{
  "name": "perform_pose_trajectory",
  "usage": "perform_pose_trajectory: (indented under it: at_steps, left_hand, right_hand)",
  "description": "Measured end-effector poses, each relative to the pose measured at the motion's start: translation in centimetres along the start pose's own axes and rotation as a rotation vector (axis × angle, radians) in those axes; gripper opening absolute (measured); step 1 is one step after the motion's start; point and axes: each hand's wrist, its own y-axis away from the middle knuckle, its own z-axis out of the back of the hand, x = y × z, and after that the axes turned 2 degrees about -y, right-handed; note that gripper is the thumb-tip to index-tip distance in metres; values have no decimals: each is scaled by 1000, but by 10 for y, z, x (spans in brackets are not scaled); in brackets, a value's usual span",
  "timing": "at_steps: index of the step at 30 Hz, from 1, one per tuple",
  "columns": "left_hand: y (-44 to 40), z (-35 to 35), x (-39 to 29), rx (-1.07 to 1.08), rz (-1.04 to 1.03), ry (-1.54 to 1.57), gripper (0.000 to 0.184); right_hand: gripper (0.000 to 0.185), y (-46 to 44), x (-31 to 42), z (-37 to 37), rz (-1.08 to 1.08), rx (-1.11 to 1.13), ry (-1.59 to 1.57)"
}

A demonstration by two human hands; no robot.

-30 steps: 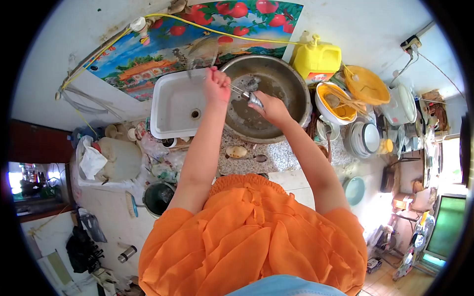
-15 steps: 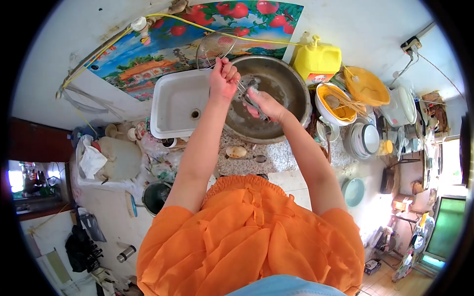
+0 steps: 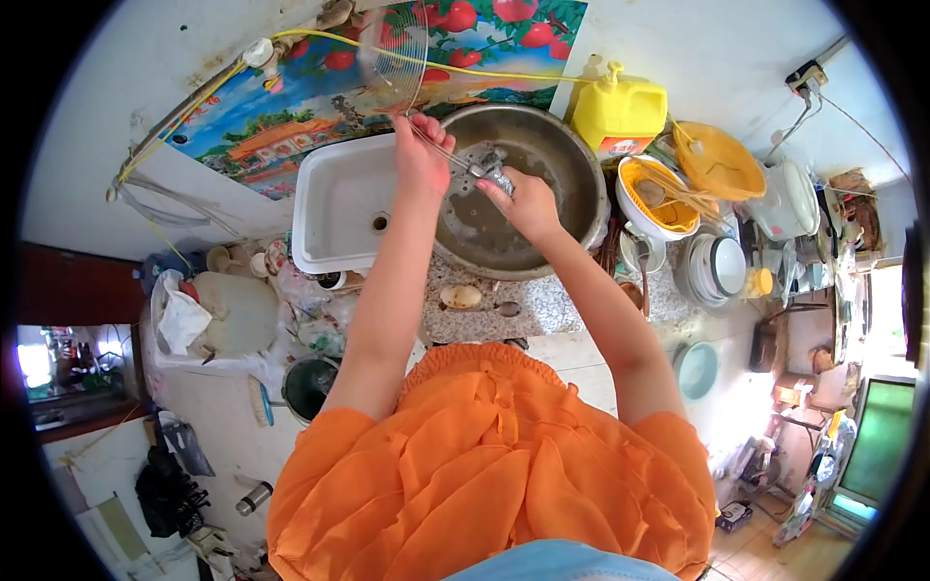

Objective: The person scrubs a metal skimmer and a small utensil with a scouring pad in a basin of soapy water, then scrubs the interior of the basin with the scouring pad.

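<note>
A wire strainer [image 3: 397, 60] with a round mesh head points up toward the wall poster. Near its head, my left hand [image 3: 423, 155] is closed on the strainer's wire handle, above the right edge of the white basin [image 3: 339, 208]. My right hand [image 3: 526, 201] is closed round a silvery scrubber [image 3: 500, 178] at the handle's lower end. Under the right hand lies the large metal basin [image 3: 523, 263], with murky water and a grey clump in it.
A yellow jug [image 3: 620, 111] stands behind the metal basin at the right. Beside it are a white bowl with a yellow basket [image 3: 659, 198] and stacked bowls [image 3: 712, 271]. On the counter's front edge lies an oval soap-like piece [image 3: 461, 296].
The strainer's head has swung up and turned against the poster, with my left hand slightly further left. My right hand has moved along the handle and its fingers have closed round the scrubber.
</note>
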Motion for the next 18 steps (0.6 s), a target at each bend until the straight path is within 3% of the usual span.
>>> perform_pose_trajectory:
  at_steps: [1, 4, 7, 8, 11, 14, 18]
  left_hand:
    - [5, 0, 6, -25, -5, -3, 46]
    - [16, 7, 16, -24, -39, -28, 55]
    - [13, 14, 8, 151, 24, -82, 57]
    - [12, 12, 9, 183, 40, -66, 57]
    - [18, 3, 12, 245, 84, -45, 57]
    - [10, 1, 11, 257, 109, -51, 56]
    - [-2, -6, 1, 266, 82, -21, 56]
  right_hand:
    - [40, 3, 6, 3, 69, -99, 227]
    - [36, 4, -2, -9, 171, -158, 180]
    - [33, 0, -12, -15, 166, 151, -372]
    - [30, -3, -14, -13, 192, 161, -410]
    - [29, -11, 2, -1, -246, 400, -655]
    - [29, -13, 2, 5, -379, 489, -821]
    - [30, -4, -7, 12, -103, 408, -822]
